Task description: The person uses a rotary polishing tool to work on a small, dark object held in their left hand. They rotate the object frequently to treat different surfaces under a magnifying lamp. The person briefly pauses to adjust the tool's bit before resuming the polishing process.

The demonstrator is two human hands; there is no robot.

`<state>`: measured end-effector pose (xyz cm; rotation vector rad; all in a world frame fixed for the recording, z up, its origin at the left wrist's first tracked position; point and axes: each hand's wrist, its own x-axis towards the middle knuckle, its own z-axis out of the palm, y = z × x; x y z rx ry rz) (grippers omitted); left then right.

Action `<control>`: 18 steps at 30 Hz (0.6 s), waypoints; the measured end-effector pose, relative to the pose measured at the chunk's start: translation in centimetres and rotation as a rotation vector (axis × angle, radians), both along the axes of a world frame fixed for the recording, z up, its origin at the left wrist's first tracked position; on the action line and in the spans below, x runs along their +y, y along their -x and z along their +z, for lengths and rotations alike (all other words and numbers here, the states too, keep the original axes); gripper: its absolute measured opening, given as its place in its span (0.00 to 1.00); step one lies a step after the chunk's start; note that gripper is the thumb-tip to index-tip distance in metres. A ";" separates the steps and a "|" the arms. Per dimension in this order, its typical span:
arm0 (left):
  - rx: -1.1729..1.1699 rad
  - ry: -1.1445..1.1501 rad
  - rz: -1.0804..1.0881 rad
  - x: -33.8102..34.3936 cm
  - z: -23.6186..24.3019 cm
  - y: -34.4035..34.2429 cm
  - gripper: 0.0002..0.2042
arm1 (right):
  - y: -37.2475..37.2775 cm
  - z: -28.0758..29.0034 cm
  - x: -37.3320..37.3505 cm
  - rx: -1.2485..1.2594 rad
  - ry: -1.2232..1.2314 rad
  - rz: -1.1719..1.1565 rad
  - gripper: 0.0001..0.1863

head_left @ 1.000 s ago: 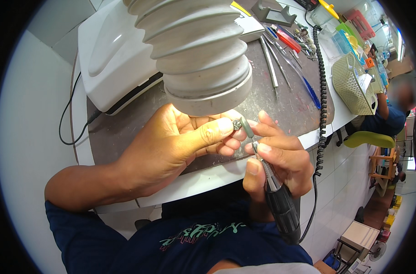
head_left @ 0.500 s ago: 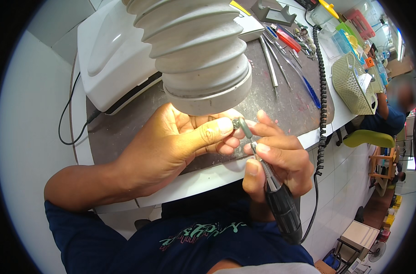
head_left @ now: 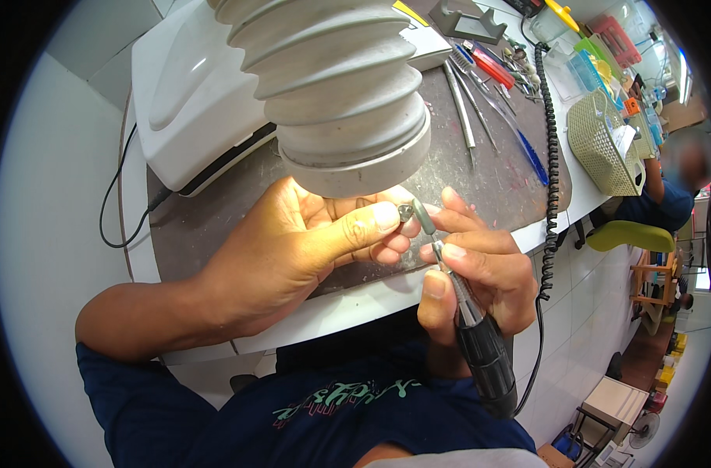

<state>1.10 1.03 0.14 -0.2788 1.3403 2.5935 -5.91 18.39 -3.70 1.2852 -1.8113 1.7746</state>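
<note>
Almost nothing has moved since the earlier frames: our hands stay where they were, and the tool's tip remains against the small piece.

Our left hand pinches a small dark metal piece between thumb and fingertips, just under the mouth of the wide ribbed hose. Our right hand is wrapped round a black rotary tool, held like a pen, its grey-green tip touching the piece. The tool's coiled black cord runs up across the dark bench mat.

The hose hangs right over the work and hides the far side of our left fingers and part of the mat behind. To the left sits a white machine with a black cable trailing off it. Beyond the hose lie slim hand tools, and further right a pale woven basket. Another person in a dark blue top sits by a green chair at the right edge.
</note>
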 end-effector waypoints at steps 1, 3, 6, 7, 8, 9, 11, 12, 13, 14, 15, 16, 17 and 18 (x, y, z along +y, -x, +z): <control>-0.006 0.002 0.009 0.0 0.0 -0.1 0.10 | 0.0 0.0 -0.1 0.008 -0.004 0.006 0.13; -0.017 0.006 0.026 0.0 -0.1 -0.2 0.10 | 0.1 0.1 -0.1 0.025 -0.022 0.028 0.13; -0.033 0.031 0.012 0.0 -0.1 0.0 0.10 | 0.2 0.4 0.1 0.033 -0.047 0.038 0.13; -0.024 0.026 0.010 0.0 -0.1 0.0 0.10 | 0.1 0.4 0.1 0.019 -0.042 0.029 0.12; -0.015 0.021 0.008 0.0 -0.1 -0.1 0.10 | 0.1 0.4 0.0 0.016 -0.040 0.033 0.12; -0.007 0.016 0.007 -0.1 -0.2 -0.1 0.10 | 0.1 0.3 0.0 0.012 -0.038 0.037 0.12; -0.023 0.032 0.028 0.1 -0.2 -0.1 0.10 | 0.2 0.3 0.1 0.021 -0.039 0.054 0.12; -0.032 0.039 0.039 0.1 -0.2 -0.1 0.10 | 0.2 0.3 0.1 0.023 -0.039 0.057 0.12; -0.030 0.035 0.042 0.2 -0.1 -0.1 0.10 | 0.2 0.3 0.1 0.021 -0.037 0.049 0.12; -0.028 0.030 0.046 0.2 0.1 -0.1 0.10 | 0.2 0.3 0.1 0.020 -0.034 0.045 0.12; -0.027 0.025 0.049 0.3 0.2 -0.1 0.10 | 0.2 0.3 0.1 0.020 -0.031 0.040 0.12; -0.019 0.021 0.049 0.2 0.1 -0.1 0.10 | 0.2 0.3 0.1 0.020 -0.026 0.045 0.12; -0.011 0.018 0.048 0.2 0.0 -0.2 0.10 | 0.1 0.2 0.0 0.020 -0.017 0.046 0.12; -0.003 0.014 0.047 0.1 0.0 -0.2 0.10 | 0.1 0.2 -0.1 0.020 -0.007 0.048 0.12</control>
